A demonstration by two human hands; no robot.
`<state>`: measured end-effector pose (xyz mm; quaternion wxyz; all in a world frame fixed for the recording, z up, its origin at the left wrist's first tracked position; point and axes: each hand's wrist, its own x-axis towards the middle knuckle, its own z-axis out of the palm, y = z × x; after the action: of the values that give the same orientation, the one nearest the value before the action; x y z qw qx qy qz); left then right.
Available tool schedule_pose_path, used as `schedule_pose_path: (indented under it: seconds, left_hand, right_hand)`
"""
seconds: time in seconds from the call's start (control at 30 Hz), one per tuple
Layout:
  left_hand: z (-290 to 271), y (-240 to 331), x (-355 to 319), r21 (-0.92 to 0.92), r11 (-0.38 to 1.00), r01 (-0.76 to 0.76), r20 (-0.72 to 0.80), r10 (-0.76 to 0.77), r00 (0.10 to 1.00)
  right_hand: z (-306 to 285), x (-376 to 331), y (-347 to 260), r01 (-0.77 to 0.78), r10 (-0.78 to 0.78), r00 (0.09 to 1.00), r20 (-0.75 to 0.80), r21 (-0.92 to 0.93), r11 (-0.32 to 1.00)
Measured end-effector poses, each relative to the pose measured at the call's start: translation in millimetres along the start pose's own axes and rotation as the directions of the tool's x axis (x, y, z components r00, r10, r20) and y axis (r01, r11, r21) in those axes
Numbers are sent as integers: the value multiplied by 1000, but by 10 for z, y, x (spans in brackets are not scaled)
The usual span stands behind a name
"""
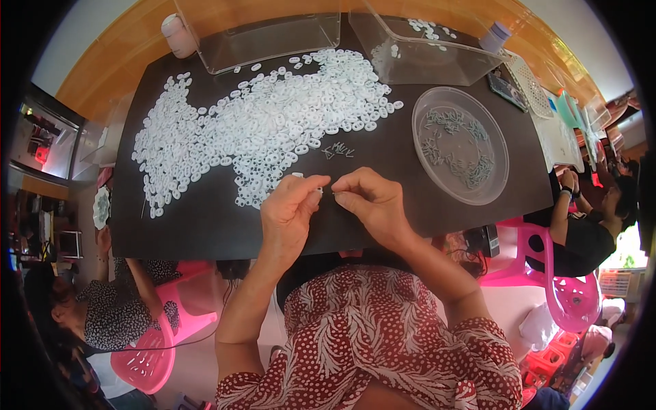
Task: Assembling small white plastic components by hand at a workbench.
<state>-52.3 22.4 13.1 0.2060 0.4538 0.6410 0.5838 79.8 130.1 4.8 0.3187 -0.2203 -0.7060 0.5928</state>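
My left hand point(290, 208) is curled above the near edge of the dark table, with a bit of a small white plastic piece showing at its fingertips. Close beside it, my right hand point(374, 205) has thumb and forefinger pinched together; what lies between them is too small to make out. Just beyond both hands is a little heap of thin grey screw-like pins point(337, 150). A broad pile of white oval plastic pieces with holes point(273, 113) spreads over the middle and left of the table. More grey pins lie in a round clear tray point(418, 143) to the right.
Two clear plastic bins point(266, 56) point(437, 60) stand along the far edge, the right one with white pieces inside. A pink bottle point(179, 35), a lidded container point(495, 37) and a phone point(507, 91) sit around them. Other people sit on pink chairs point(574, 301) at both sides.
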Motion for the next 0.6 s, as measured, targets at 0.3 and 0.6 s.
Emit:
schedule_pose_path:
  seconds: [0.3, 0.6]
  left_hand:
    - [77, 14, -185, -123, 988, 96, -116, -110, 987]
    - [72, 86, -191, -87, 995, 47, -117, -57, 992]
  right_hand:
    - [103, -60, -59, -137, 136, 991, 14, 104, 985]
    - [86, -81, -101, -143, 143, 990, 9, 95, 985]
